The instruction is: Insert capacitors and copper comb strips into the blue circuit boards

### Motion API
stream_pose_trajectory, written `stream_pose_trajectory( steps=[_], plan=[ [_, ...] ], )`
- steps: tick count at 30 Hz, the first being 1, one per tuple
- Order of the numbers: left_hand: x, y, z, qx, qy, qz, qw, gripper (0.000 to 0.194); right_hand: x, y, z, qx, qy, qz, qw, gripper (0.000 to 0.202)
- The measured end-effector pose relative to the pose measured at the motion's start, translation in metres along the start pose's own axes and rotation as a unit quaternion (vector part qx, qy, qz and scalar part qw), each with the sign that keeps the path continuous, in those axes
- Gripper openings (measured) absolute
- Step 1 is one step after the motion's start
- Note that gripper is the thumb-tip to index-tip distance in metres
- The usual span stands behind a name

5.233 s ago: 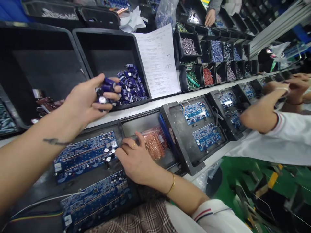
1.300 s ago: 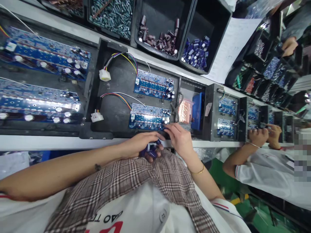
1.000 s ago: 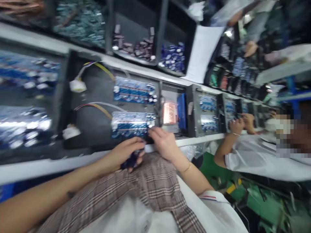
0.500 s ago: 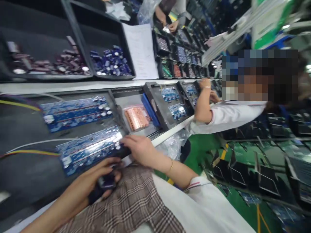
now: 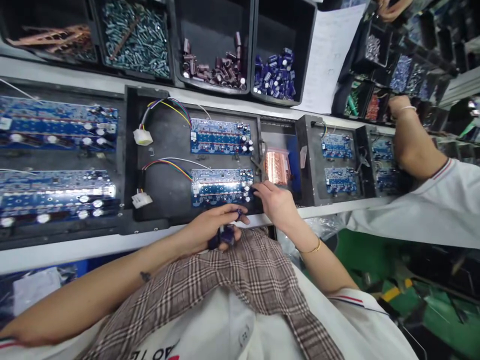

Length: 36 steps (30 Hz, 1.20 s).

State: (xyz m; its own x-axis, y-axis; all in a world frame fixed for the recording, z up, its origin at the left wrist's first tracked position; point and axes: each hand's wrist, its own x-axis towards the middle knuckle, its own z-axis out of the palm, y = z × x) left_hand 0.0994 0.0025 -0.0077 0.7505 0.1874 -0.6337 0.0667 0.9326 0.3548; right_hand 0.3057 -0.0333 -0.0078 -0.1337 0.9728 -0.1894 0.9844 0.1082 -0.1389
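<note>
My left hand is curled around several dark blue capacitors at the front edge of the work surface, one of them near the thumb and index finger. My right hand reaches to the right end of the lower blue circuit board, its fingertips pinched by the white-topped capacitors there; what they hold, if anything, is hidden. Behind it lies the upper circuit board in the same black tray. Coloured wires run left from both boards to white connectors.
Black bins of blue capacitors, brown capacitors and screws line the back. A bag of copper-coloured parts lies right of the boards. At the right, another person's arm reaches over more trays.
The view has swung, bringing more trays and bins into sight on the left. My right hand stays at the lower board's right end, and my left hand still holds the capacitors.
</note>
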Motion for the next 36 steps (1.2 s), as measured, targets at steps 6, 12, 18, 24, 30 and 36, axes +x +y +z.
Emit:
stream_pose_trajectory(
  steps=[6, 12, 18, 24, 30, 36],
  plan=[
    [-0.005, 0.008, 0.007, -0.016, 0.027, -0.01, 0.999, 0.018, -0.006, 0.002, 0.009, 0.023, 0.027, -0.065, 0.997, 0.026],
    [-0.006, 0.009, 0.005, 0.014, 0.073, -0.011, 0.997, 0.032, -0.02, -0.023, -0.002, 0.272, 0.134, -0.012, 0.953, 0.027],
    [0.036, 0.113, 0.045, 0.081, 0.04, 0.087, 0.992, 0.025, -0.018, -0.02, -0.021, 0.329, 0.304, 0.094, 0.889, 0.02],
    [0.099, 0.277, 0.04, 0.289, 0.201, 0.319, 0.88, 0.048, -0.027, -0.011, 0.002, 0.361, 0.226, 0.085, 0.901, 0.023],
    [0.113, 0.292, -0.034, 0.385, 0.248, 0.324, 0.828, 0.074, -0.044, -0.009, 0.028, 0.38, 0.187, 0.125, 0.897, 0.021],
    [0.133, 0.294, -0.059, 0.541, 0.187, 0.355, 0.739, 0.055, -0.034, -0.009, 0.029, 0.331, 0.183, 0.094, 0.921, 0.018]
  ],
)
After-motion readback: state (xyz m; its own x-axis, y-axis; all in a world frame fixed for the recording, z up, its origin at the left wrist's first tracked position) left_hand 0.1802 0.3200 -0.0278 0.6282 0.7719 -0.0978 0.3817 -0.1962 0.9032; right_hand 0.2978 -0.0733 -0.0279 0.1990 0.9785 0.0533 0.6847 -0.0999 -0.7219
